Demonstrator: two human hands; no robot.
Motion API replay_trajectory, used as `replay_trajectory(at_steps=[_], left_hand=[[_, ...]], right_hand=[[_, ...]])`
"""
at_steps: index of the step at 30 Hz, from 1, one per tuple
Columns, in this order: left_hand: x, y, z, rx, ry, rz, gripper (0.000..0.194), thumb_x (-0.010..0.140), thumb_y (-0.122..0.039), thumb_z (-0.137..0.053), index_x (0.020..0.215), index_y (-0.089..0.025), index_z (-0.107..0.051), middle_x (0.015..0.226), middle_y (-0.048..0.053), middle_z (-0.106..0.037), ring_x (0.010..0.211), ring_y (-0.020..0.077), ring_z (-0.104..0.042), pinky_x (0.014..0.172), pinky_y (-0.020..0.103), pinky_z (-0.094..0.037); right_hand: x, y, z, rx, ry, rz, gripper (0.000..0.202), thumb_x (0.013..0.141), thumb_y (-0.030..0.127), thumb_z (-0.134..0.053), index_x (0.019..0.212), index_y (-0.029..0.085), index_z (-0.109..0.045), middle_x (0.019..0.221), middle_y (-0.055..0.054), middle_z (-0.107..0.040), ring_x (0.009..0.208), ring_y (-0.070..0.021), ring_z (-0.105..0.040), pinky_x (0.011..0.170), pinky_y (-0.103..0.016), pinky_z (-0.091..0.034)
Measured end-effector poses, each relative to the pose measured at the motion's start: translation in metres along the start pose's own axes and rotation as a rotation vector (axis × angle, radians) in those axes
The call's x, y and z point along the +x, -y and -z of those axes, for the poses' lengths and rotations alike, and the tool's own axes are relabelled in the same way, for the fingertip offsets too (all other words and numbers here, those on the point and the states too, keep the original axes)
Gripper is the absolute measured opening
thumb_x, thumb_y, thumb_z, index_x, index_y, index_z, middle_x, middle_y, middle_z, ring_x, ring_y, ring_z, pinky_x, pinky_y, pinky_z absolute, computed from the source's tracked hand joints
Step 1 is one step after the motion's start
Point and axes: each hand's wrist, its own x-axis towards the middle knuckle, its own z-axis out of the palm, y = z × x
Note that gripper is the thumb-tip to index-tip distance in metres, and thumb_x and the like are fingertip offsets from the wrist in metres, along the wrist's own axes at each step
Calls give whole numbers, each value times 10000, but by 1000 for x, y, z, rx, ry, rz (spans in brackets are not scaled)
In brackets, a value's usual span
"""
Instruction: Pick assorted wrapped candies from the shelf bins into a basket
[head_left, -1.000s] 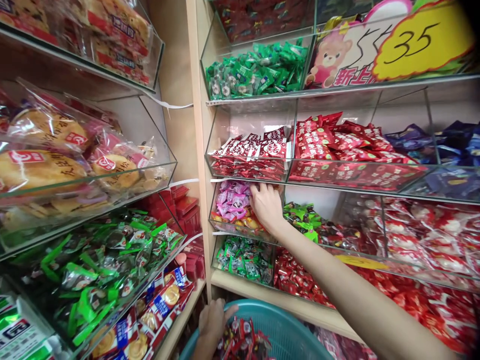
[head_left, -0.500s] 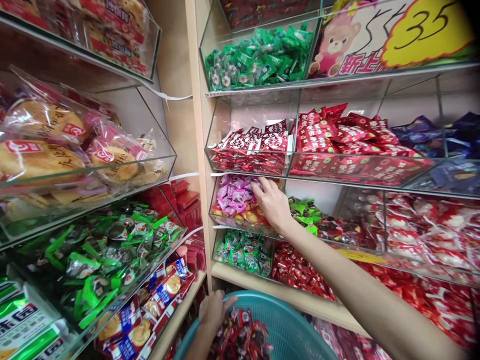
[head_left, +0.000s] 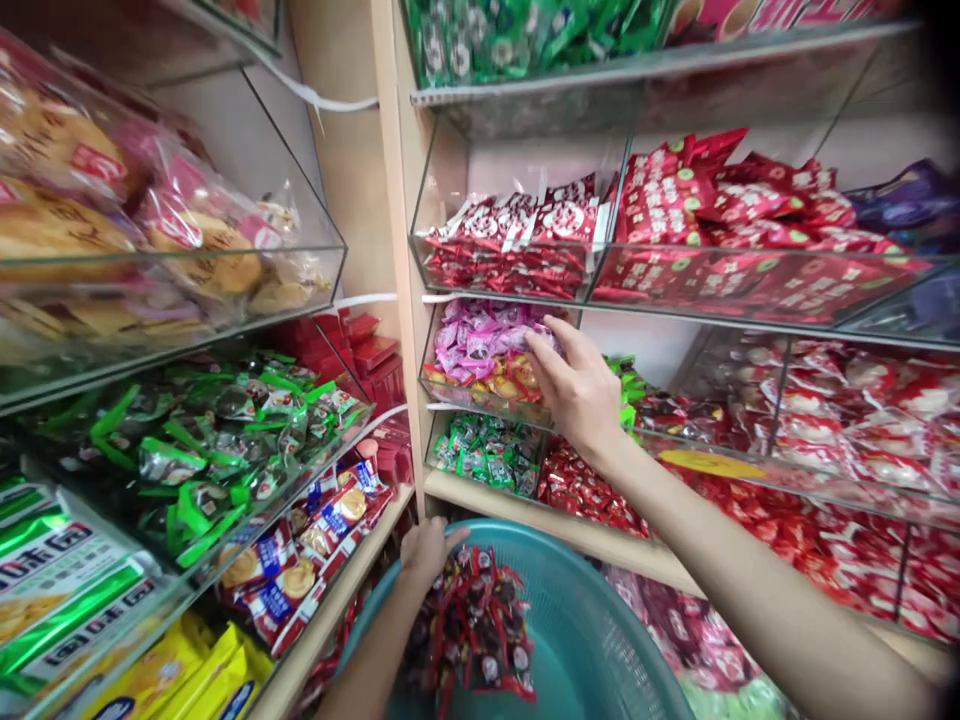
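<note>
My right hand (head_left: pixel 581 390) is at the front of a small clear bin, its fingers apart beside a heap of pink-wrapped candies (head_left: pixel 480 335). Pink wrapping shows in the gap between thumb and forefinger; it looks like part of the heap behind. Yellow and red wrapped pieces (head_left: pixel 506 385) lie along the lower front of this bin. Low down, my left hand (head_left: pixel 426 552) is closed over the rim of a teal plastic basket (head_left: pixel 600 600), with the thumb along its top. Inside the basket sits a pile of dark candies in red-trimmed clear wrappers (head_left: pixel 484 640).
Clear-fronted bins rise on two sides, meeting at a wooden post (head_left: pixel 401 250). Red packets (head_left: pixel 675 210) fill bins above my right hand; green-wrapped candies (head_left: pixel 487 455) lie below. On the left are bagged breads (head_left: pixel 202 240), green-trimmed packs (head_left: pixel 217 440) and blue-and-white biscuit packs (head_left: pixel 300 570).
The view has tipped down and come closer, showing more of the basket. My right hand has drawn back slightly to the right from the pink candies, its fingers wider apart. My left hand stays on the rim.
</note>
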Motion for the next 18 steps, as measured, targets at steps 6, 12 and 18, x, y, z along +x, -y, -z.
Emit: replay_trajectory(at_steps=[6,12,18], left_hand=[[1,-3,1,16,40,11,587,825,-621,-272,1023,-206,-638,1023,130,-673,1017,245,-607,854,325,-436],[1,-3,-2,33,19,-12,591,821,-632,-262,997,-216,-642,1000,128,-679,992,245,-617,829,321,-442],[2,-2,-3,40,48,-1,569,823,-624,-265,991,-226,-636,1016,122,-677,991,238,-617,829,315,-441]], right_hand=[[-102,31,26,390,240,75,371,890,191,-465,1256,247,-498,1303,-91,-482,1188,-184,-456,941,-344,-463],[-201,33,13,558,716,-117,315,924,270,-392,1190,260,-562,1229,-69,-543,1094,-157,-543,916,-303,-465],[-236,24,18,584,1141,-141,248,874,231,-449,1010,261,-654,1071,-43,-629,950,-176,-613,801,-276,-476]])
